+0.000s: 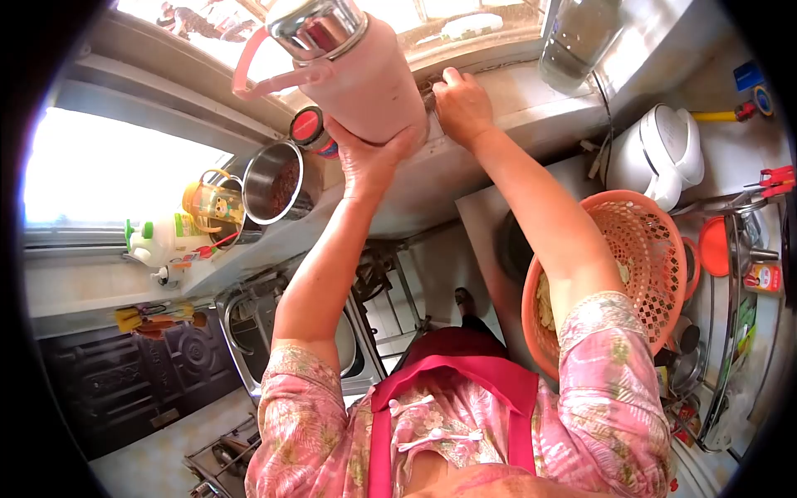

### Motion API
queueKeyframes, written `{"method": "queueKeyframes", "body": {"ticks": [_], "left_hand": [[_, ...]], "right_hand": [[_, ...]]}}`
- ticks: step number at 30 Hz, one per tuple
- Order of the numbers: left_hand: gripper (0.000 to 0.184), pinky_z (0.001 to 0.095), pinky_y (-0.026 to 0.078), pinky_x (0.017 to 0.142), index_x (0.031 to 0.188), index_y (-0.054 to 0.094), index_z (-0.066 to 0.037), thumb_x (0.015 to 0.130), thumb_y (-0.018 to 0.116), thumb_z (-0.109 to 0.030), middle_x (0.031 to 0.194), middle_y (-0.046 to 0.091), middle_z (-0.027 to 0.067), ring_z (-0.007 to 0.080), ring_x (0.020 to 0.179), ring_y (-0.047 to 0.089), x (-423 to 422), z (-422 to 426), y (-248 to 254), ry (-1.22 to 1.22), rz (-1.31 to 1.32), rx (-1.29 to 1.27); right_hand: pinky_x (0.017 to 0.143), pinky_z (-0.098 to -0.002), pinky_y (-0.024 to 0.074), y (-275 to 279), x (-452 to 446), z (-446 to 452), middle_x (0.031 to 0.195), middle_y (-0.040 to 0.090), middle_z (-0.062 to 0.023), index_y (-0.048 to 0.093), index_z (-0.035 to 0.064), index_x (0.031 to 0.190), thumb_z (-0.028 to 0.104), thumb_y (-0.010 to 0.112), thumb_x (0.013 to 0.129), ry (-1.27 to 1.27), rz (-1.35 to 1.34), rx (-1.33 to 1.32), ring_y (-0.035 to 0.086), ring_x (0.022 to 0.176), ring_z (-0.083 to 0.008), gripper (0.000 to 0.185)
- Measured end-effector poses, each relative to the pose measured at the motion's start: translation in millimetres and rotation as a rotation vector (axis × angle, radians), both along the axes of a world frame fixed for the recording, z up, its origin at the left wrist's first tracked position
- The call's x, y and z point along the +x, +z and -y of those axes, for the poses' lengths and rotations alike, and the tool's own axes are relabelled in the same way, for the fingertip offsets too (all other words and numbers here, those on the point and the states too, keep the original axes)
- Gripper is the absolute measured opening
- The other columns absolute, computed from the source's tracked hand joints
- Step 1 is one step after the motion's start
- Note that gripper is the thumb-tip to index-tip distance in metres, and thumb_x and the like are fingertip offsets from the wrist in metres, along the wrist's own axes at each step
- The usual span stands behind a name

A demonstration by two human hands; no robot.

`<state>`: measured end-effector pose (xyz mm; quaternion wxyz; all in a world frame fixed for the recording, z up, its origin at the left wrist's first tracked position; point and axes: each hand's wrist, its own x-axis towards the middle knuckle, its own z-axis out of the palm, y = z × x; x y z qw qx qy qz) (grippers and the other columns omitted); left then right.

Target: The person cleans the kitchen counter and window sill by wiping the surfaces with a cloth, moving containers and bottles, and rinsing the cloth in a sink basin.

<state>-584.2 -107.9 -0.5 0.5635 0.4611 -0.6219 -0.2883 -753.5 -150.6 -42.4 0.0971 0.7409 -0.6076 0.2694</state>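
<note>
A large pink bottle (374, 87) with a shiny silver lid and a pink carry loop stands tilted in view at the window ledge. My left hand (371, 162) is wrapped round its lower part. My right hand (461, 106) rests at the ledge just right of the bottle's base, fingers curled; whatever lies under the fingertips is hidden. A small jar with a red lid (307, 126) sits left of the bottle, beside a steel pot (272, 183) with dark reddish contents.
An orange plastic basket (643, 241) with pale food is under my right forearm. A white kettle (652, 158) and a glass container (579, 41) stand at the right. A yellow-lidded bottle (217, 203) and a sink (249, 328) are on the left.
</note>
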Motion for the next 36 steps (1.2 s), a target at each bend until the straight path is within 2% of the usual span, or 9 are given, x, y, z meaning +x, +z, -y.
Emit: {"method": "queueKeyframes", "body": {"ticks": [4, 7, 11, 17, 21, 26, 29, 32, 36], "left_hand": [[0.104, 0.0381, 0.036, 0.098, 0.133, 0.013, -0.001, 0.057, 0.082, -0.014, 0.126, 0.035, 0.0151, 0.0245, 0.116, 0.040, 3.2, -1.7, -3.6, 0.025, 0.056, -0.002], [0.104, 0.0380, 0.035, 0.098, 0.133, 0.013, -0.002, 0.056, 0.082, -0.013, 0.126, 0.035, 0.0148, 0.0244, 0.116, 0.039, 9.4, -3.8, -8.4, 0.014, 0.056, 0.022], [0.103, 0.0380, 0.035, 0.099, 0.133, 0.014, -0.002, 0.056, 0.082, -0.013, 0.126, 0.034, 0.0146, 0.0240, 0.116, 0.039, 3.9, -5.8, -5.5, -0.019, 0.006, 0.000], [0.100, 0.0387, 0.037, 0.096, 0.129, 0.017, -0.003, 0.055, 0.083, -0.016, 0.124, 0.035, 0.0138, 0.0232, 0.114, 0.040, -18.5, 6.2, -2.9, -0.039, 0.031, -0.066], [0.098, 0.0396, 0.038, 0.094, 0.127, 0.020, -0.003, 0.055, 0.084, -0.018, 0.121, 0.036, 0.0136, 0.0236, 0.113, 0.042, -41.5, 0.7, -2.4, -0.083, -0.026, -0.054], [0.098, 0.0400, 0.041, 0.092, 0.128, 0.022, -0.004, 0.054, 0.085, -0.019, 0.120, 0.038, 0.0136, 0.0241, 0.111, 0.043, -83.3, 16.8, -5.7, -0.101, -0.011, -0.061], [0.104, 0.0415, 0.044, 0.088, 0.131, 0.023, -0.005, 0.051, 0.087, -0.021, 0.119, 0.039, 0.0159, 0.0264, 0.110, 0.045, -113.6, 16.8, 2.5, -0.112, -0.109, 0.002], [0.108, 0.0439, 0.046, 0.083, 0.133, 0.022, -0.007, 0.048, 0.087, -0.023, 0.119, 0.039, 0.0191, 0.0312, 0.105, 0.047, -136.5, 30.2, 0.0, -0.195, -0.063, -0.083], [0.120, 0.0478, 0.039, 0.089, 0.139, 0.013, -0.007, 0.048, 0.088, -0.031, 0.119, 0.037, 0.0188, 0.0343, 0.109, 0.041, -157.7, 20.6, 3.3, 0.146, 0.246, -0.018]], "right_hand": [[0.079, -0.0346, 0.0481, -1.3, -5.9, -8.8, 0.098, 0.058, -0.0087, 0.065, 0.0110, 0.077, 0.004, 0.057, 0.072, 0.300, 0.028, -0.094, 0.058, 0.089, -0.0278, 0.011], [0.080, -0.0369, 0.0483, 9.9, -45.7, -27.9, 0.092, 0.058, -0.0112, 0.067, 0.0089, 0.083, 0.004, 0.053, 0.075, 0.350, 0.006, 0.075, 0.057, 0.090, -0.0288, 0.016], [0.076, -0.0388, 0.0490, 6.1, -105.2, -39.9, 0.087, 0.057, -0.0133, 0.065, 0.0045, 0.082, 0.007, 0.053, 0.079, -0.246, 0.013, 0.019, 0.057, 0.085, -0.0291, 0.013], [0.074, -0.0360, 0.0503, -0.8, -46.5, -56.2, 0.084, 0.057, -0.0107, 0.062, 0.0076, 0.083, 0.005, 0.051, 0.079, 0.164, 0.148, -0.031, 0.058, 0.082, -0.0277, 0.013], [0.074, -0.0397, 0.0489, 0.4, -115.9, -54.3, 0.088, 0.056, -0.0121, 0.062, 0.0078, 0.083, 0.006, 0.053, 0.077, -0.306, -0.018, 0.051, 0.058, 0.082, -0.0279, 0.010], [0.070, -0.0373, 0.0499, 4.4, -97.5, -67.0, 0.086, 0.056, -0.0107, 0.063, 0.0077, 0.076, 0.007, 0.056, 0.075, 0.012, 0.106, -0.029, 0.057, 0.081, -0.0295, 0.008], [0.072, -0.0377, 0.0495, 7.0, -129.0, -65.4, 0.087, 0.057, -0.0111, 0.064, 0.0079, 0.076, 0.006, 0.056, 0.074, -0.260, -0.032, -0.014, 0.056, 0.082, -0.0299, 0.008], [0.071, -0.0406, 0.0487, 9.0, -109.2, -75.9, 0.087, 0.056, -0.0132, 0.062, 0.0051, 0.075, 0.007, 0.055, 0.076, -0.125, 0.009, -0.025, 0.057, 0.083, -0.0323, 0.007], [0.070, -0.0445, 0.0468, 23.6, -101.6, -89.9, 0.085, 0.056, -0.0174, 0.061, 0.0010, 0.077, 0.004, 0.053, 0.079, -0.042, 0.095, 0.062, 0.057, 0.080, -0.0359, 0.009]]}}
